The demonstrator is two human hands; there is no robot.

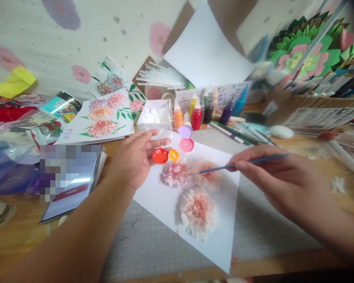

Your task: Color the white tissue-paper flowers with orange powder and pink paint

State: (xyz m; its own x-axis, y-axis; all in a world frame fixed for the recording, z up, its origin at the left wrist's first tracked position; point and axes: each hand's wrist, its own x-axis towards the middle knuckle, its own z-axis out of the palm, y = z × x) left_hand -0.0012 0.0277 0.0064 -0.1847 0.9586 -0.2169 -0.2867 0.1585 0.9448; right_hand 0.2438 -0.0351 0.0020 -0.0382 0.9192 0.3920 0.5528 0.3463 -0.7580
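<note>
My left hand (138, 157) grips a clear plastic paint palette (181, 157) by its left side, above the far edge of a white sheet (162, 204). Its wells hold red paint (160, 156), yellow paint (174, 155), pink paint (187, 145) and lilac paint (185, 131). Between the fingers of my right hand (253, 173) is a thin blue paintbrush (215, 169), its tip by a pink-tinted paper flower (177, 175). Two more fluffy flowers are on the sheet: a blurred one (208, 175) to the right and a larger one (199, 212) nearer me.
Several paint bottles (196, 114) and a white box of paper scraps (155, 112) stand behind the sheet. A flower picture (102, 116) lies at the left, with a phone or tablet (73, 196) nearer. A grey cutting mat (147, 243) is underneath; pens (227, 131) lie at the right.
</note>
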